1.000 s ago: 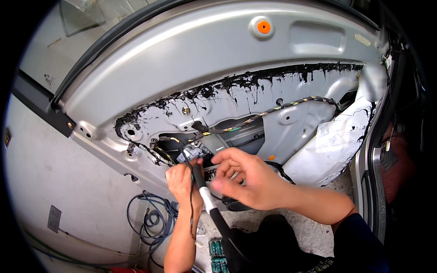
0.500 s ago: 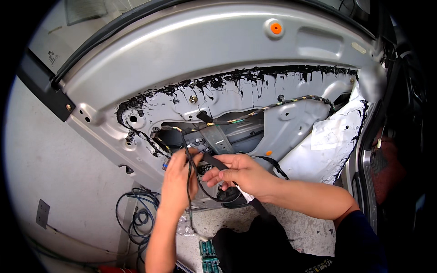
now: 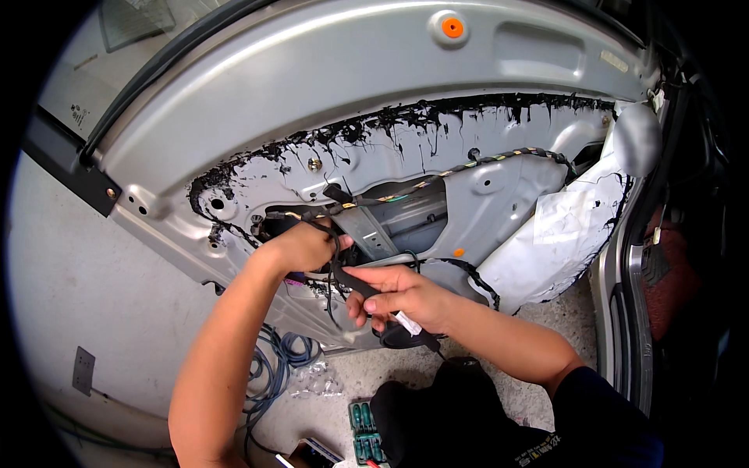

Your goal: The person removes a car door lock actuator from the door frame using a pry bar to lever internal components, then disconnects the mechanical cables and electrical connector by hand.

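Against the stripped silver metal car door (image 3: 328,101), the left hand (image 3: 300,246) reaches into its dark lower opening, grip hidden, while just beside it the right hand (image 3: 406,296) clenches a black-handled tool (image 3: 367,285) below the opening's edge.

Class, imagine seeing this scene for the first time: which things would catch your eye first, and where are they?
A stripped silver car door fills the view, ringed by dripping black sealant, with an orange plug at top. At centre, the left hand reaches into the door's opening among black cables while the right hand grips a black-handled tool.
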